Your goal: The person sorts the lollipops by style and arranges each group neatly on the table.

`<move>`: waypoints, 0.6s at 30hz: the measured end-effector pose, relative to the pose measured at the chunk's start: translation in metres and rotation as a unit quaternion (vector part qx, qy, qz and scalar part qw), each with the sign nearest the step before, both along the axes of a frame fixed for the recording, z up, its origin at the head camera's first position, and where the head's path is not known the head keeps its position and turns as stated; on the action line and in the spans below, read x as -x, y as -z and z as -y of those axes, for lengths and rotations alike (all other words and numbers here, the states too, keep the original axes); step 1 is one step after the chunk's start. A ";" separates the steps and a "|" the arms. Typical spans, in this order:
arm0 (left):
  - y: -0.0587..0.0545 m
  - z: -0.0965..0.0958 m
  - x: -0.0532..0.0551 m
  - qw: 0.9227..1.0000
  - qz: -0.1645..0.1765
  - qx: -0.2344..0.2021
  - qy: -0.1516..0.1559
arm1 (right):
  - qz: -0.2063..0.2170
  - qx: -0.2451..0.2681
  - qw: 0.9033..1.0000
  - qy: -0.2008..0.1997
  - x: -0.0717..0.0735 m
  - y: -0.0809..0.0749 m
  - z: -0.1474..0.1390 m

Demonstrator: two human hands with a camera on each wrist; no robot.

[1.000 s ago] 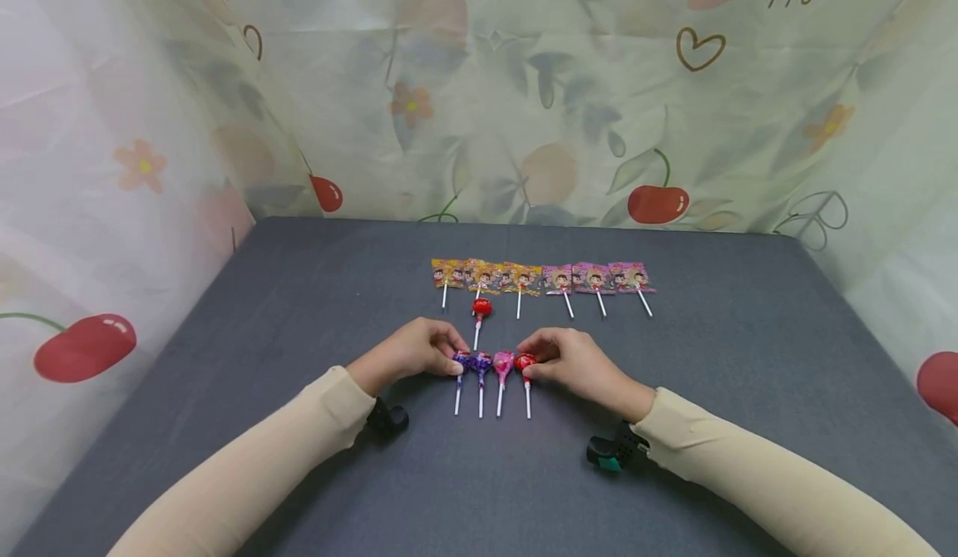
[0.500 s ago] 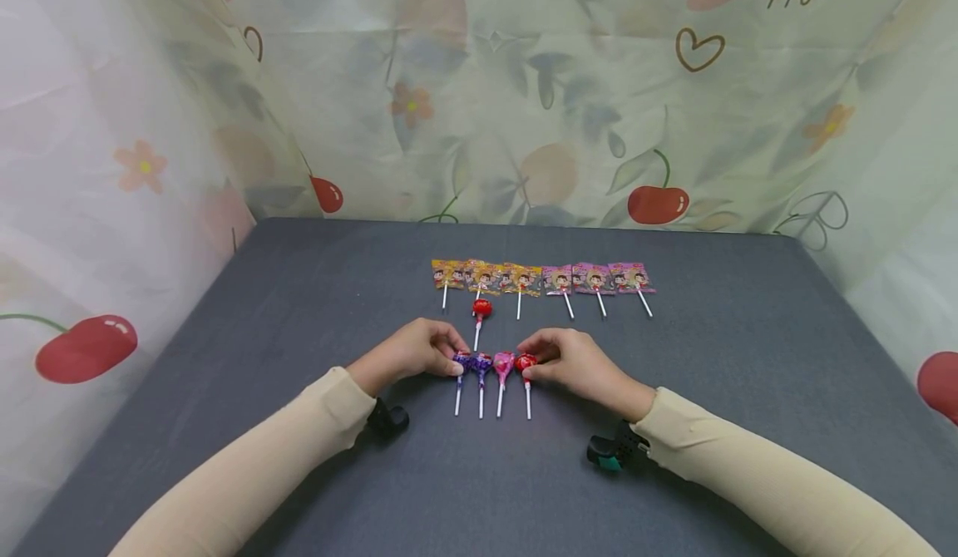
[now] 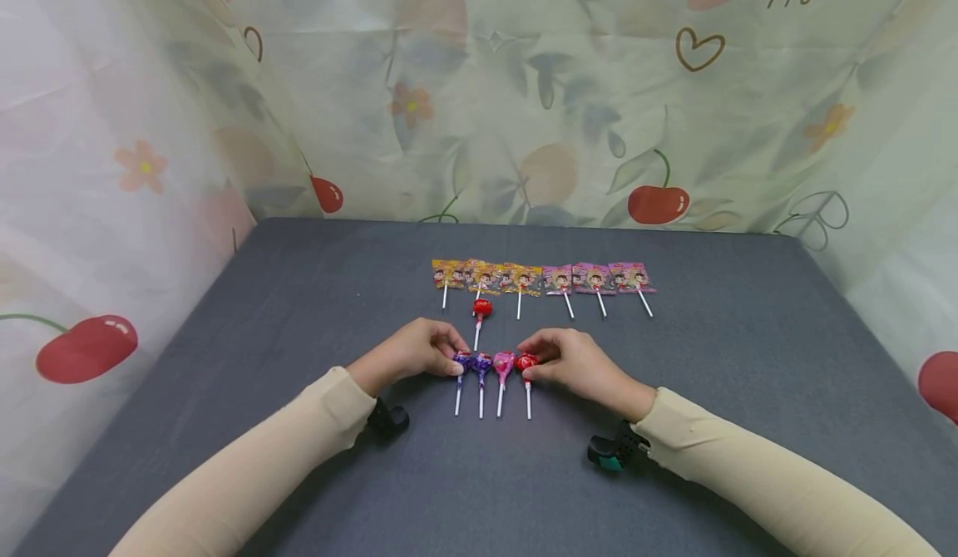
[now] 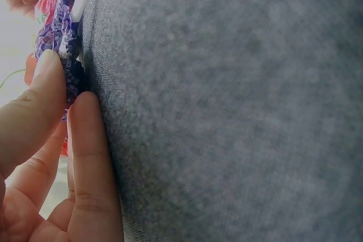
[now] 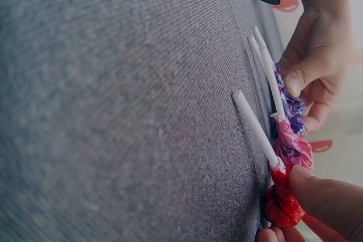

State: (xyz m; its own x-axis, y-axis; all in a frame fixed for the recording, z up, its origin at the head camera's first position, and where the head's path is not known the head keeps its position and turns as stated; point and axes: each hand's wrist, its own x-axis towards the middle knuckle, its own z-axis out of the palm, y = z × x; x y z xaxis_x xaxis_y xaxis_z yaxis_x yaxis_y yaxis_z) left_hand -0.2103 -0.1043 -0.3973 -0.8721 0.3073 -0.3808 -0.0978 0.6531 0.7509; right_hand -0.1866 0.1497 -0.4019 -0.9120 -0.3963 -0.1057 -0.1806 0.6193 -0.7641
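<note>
Two purple-wrapped lollipops, a pink lollipop (image 3: pixel 504 364) and a red lollipop (image 3: pixel 527 362) lie side by side on the dark grey table (image 3: pixel 314 266), sticks toward the person. My left hand (image 3: pixel 427 347) pinches the outermost purple lollipop (image 3: pixel 461 363) by its head between thumb and fingers. The other purple lollipop (image 3: pixel 481 364) lies close against it. At the row's right end my right hand (image 3: pixel 569 366) pinches the red lollipop's head; in the right wrist view the thumb (image 5: pixel 309 182) presses its wrapper. A second red lollipop (image 3: pixel 482 308) lies just behind the row.
Farther back is a line of flat-packed lollipops: three in orange wrappers (image 3: pixel 483 277) at left and three in pink wrappers (image 3: pixel 594 278) at right, sticks toward the person. A patterned curtain (image 3: pixel 494 100) hangs behind the table and along both sides.
</note>
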 end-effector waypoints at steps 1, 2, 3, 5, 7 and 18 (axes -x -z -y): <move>0.000 0.000 0.000 1.000 0.000 0.000 0.000 | 0.000 0.000 1.000 0.000 0.000 0.000 0.000; 0.000 0.000 0.000 1.000 0.000 0.000 0.000 | -0.001 0.001 1.000 -0.001 0.000 0.000 0.000; 0.000 0.000 0.000 1.000 0.001 0.000 0.000 | -0.001 0.000 1.000 -0.001 0.000 0.000 0.000; 0.000 0.000 0.000 1.000 0.001 0.000 -0.001 | -0.003 -0.001 1.000 -0.002 0.000 0.000 0.000; 0.000 0.000 0.000 1.000 0.002 0.000 -0.001 | -0.005 -0.002 1.000 -0.002 0.000 0.000 0.000; 0.000 -0.001 0.000 1.000 0.005 -0.003 -0.003 | -0.004 0.000 1.000 -0.001 0.004 -0.013 0.004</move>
State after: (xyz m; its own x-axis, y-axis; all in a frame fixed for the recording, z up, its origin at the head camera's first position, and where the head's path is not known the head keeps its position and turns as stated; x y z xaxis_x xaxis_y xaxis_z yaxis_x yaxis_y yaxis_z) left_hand -0.2105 -0.1035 -0.3971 -0.8698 0.3039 -0.3887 -0.1099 0.6486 0.7531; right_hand -0.1902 0.1455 -0.3893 -0.9120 -0.3980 -0.0991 -0.1872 0.6188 -0.7629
